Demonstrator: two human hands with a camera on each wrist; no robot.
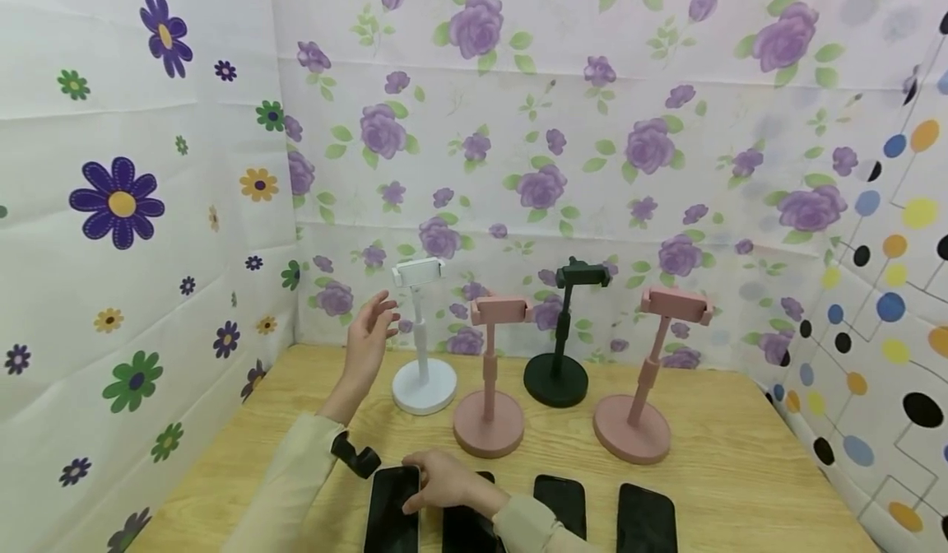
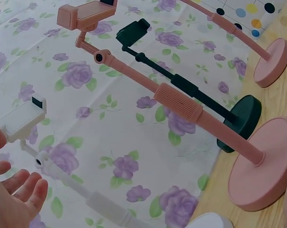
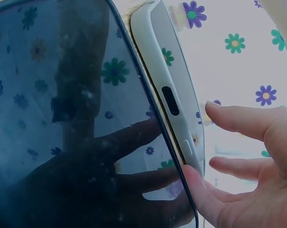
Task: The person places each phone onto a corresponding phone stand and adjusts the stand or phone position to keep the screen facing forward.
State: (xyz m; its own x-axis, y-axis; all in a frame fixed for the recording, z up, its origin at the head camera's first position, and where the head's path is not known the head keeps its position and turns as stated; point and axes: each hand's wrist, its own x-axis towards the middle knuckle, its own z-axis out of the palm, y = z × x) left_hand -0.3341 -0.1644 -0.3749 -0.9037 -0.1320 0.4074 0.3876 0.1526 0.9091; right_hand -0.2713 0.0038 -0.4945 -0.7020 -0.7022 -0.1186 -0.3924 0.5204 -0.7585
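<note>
My left hand [image 1: 369,335] is raised beside the white phone stand [image 1: 420,339], its fingers loosely bent with nothing held. In the left wrist view those fingers [image 2: 27,190] are near the white clamp [image 2: 24,118]; whether any touches it I cannot tell. Over the leftmost phone [image 1: 391,520] reaches my right hand [image 1: 447,480]. The right wrist view has one fingertip [image 3: 193,175] against this phone's pale side [image 3: 157,61], while the other digits are spread above its screen. A second phone [image 1: 462,528] lies partly under the right forearm.
Two pink phone stands [image 1: 489,425] [image 1: 632,429] and a dark green one [image 1: 555,380] stand upright behind the phones. Two more phones [image 1: 560,499] [image 1: 647,520] lie flat on the wooden table [image 1: 711,438]. Flowered cloth [image 1: 518,125] hangs at the back.
</note>
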